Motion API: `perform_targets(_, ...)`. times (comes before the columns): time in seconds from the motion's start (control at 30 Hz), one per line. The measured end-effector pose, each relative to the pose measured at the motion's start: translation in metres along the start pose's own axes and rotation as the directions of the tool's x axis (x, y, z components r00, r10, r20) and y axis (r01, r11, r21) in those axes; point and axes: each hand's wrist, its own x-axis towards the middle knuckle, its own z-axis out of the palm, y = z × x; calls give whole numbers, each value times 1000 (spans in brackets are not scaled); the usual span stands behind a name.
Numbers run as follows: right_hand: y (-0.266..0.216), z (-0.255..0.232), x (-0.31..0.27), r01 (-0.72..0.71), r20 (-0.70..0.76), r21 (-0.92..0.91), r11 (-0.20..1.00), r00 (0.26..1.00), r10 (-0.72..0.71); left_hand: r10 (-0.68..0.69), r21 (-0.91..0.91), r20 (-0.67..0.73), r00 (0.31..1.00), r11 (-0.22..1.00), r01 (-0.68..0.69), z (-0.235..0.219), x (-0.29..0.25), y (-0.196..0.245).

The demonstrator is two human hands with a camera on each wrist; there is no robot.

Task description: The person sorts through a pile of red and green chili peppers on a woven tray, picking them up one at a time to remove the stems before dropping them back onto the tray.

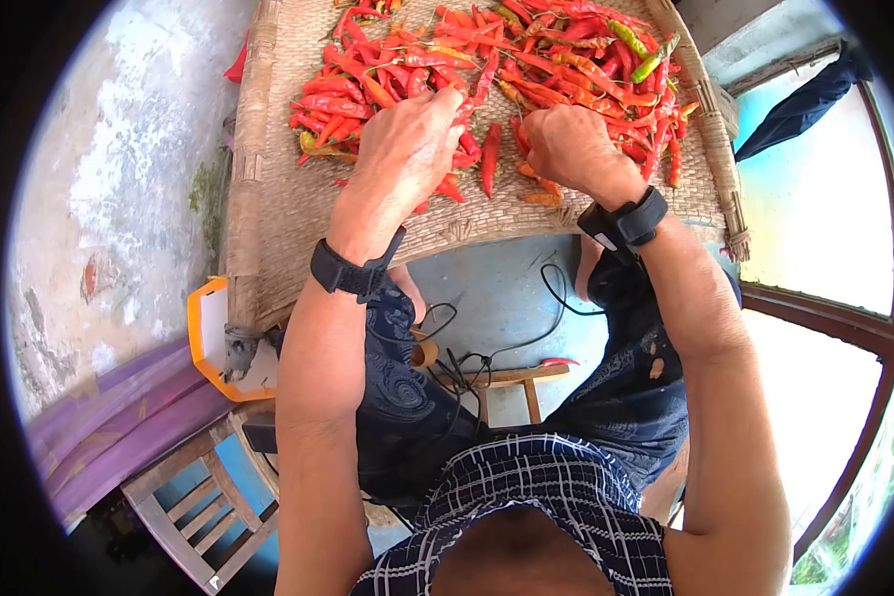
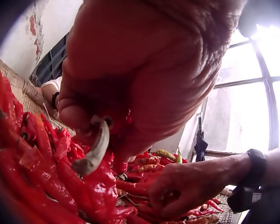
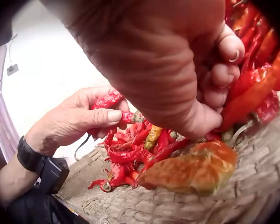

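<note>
My left hand (image 1: 407,144) grips red chili peppers (image 3: 107,100) over the left heap; the right wrist view shows its thumb pressed along one. A pale green stem (image 2: 95,149) sticks out beneath its fingers in the left wrist view. At the near edge of the right heap, my right hand (image 1: 571,149) has its fingers curled and its thumb tip against the lower end of an orange-red chili (image 3: 252,93). That hand's fingertips are partly hidden. A wrinkled orange chili (image 3: 191,170) lies just below it on the woven tray (image 1: 288,214).
A single red chili (image 1: 491,159) lies between the left heap (image 1: 343,94) and the right heap (image 1: 606,70), which includes a few green ones. Black cables (image 1: 467,368) and a wooden stool (image 1: 512,377) are below. A peeling wall (image 1: 129,199) stands left, a window (image 1: 815,189) right.
</note>
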Motion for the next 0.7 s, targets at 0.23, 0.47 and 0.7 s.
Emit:
perform_targets(0.23,38,-43,9,2,-348,593,805,902,254,2,25,21,1000,1000,-3,0,0,0)
perform_targets(0.47,38,-34,10,-47,-566,369,928,781,265,-9,32,55,998,999,7,5,1,-1)
perform_targets(0.7,-7,1,-3,-98,-5,76,992,995,99,1,38,49,999,999,-3,6,3,-1)
